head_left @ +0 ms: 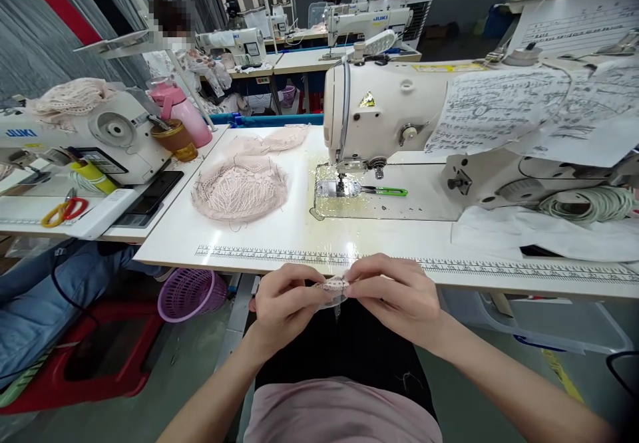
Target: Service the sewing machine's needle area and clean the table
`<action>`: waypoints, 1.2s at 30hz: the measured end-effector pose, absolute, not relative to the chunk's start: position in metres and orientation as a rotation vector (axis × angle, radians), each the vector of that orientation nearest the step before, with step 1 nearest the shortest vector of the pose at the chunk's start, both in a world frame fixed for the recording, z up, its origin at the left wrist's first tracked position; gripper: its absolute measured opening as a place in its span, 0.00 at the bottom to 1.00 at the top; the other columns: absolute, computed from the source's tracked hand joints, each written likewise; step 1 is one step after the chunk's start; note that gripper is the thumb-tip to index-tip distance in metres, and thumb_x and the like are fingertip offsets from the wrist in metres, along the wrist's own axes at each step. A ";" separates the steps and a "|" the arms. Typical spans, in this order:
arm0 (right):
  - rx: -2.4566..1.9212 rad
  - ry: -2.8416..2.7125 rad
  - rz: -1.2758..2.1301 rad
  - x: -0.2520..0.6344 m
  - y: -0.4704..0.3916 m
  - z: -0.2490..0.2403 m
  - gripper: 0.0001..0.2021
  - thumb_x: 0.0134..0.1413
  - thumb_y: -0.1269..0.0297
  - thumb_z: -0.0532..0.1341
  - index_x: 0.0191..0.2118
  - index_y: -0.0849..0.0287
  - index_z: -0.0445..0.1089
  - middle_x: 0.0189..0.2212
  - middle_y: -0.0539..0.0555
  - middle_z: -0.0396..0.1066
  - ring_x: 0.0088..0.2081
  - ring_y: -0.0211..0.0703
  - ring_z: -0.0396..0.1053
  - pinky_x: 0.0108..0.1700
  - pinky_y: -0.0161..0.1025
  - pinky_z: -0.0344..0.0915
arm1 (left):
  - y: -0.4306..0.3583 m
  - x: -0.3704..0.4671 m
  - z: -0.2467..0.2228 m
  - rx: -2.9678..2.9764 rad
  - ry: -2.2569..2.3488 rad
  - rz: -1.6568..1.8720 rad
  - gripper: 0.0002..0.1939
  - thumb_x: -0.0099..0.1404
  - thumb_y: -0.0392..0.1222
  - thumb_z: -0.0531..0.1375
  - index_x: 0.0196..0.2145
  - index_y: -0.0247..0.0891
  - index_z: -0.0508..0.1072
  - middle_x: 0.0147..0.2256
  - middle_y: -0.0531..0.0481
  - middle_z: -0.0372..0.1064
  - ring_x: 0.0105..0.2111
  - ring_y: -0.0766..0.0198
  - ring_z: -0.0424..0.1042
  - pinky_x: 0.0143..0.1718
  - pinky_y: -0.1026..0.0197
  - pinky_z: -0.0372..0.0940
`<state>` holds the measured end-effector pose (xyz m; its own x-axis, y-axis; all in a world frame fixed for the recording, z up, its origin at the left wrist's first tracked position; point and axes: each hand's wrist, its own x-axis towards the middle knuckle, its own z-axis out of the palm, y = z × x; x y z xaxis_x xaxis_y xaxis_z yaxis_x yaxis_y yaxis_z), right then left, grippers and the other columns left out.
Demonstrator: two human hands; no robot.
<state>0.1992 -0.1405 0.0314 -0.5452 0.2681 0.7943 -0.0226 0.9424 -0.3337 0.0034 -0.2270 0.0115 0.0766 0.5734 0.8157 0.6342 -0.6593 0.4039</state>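
Just in front of the table edge, above my lap, my left hand (292, 296) and my right hand (392, 293) pinch a small piece of pale lace fabric (335, 285) between them. Its lower part hangs down and looks sheer; much of it is covered by my fingers. Beyond my hands stands a white sewing machine (389, 107), with green-handled thread snips (387, 191) lying by its needle plate. On the table to the left rests a pile of pale pink lace pieces (239, 189) with loose thread ends.
A printed ruler (279, 254) runs along the table's front edge. At left are a second machine (114, 130), orange-handled scissors (64, 211), a pink flask (184, 114) and a purple basket (192, 295). Another person's legs (64, 296) are beside me.
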 end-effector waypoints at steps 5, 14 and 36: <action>-0.150 -2.149 0.274 0.200 -0.139 0.028 0.09 0.58 0.81 0.60 0.37 0.59 0.70 0.34 0.54 0.75 0.32 0.33 0.73 0.33 0.30 0.68 | -0.227 0.002 0.012 -2.269 -1.230 -1.594 0.09 0.66 0.27 0.61 0.37 0.40 0.76 0.37 0.50 0.74 0.27 0.72 0.68 0.26 0.69 0.63; -0.290 -2.280 0.355 0.213 -0.127 0.020 0.11 0.60 0.81 0.58 0.41 0.58 0.70 0.36 0.52 0.75 0.31 0.32 0.72 0.30 0.29 0.64 | -0.216 -0.029 0.029 -2.243 -1.694 -1.771 0.06 0.66 0.32 0.62 0.37 0.40 0.78 0.33 0.49 0.75 0.33 0.67 0.75 0.30 0.67 0.67; -0.843 -2.359 0.614 0.231 -0.018 0.003 0.10 0.66 0.66 0.57 0.43 0.57 0.76 0.40 0.53 0.76 0.32 0.33 0.72 0.28 0.30 0.68 | -0.025 -0.106 0.072 -2.376 -2.044 -0.711 0.11 0.66 0.46 0.60 0.44 0.43 0.78 0.45 0.48 0.77 0.44 0.55 0.74 0.45 0.55 0.65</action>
<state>0.2307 -0.0177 0.0033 -0.6486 0.6789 0.3442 0.4248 0.6980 -0.5765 -0.1065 -0.0255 0.0723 0.0944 0.9552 0.2805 0.9231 -0.1895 0.3347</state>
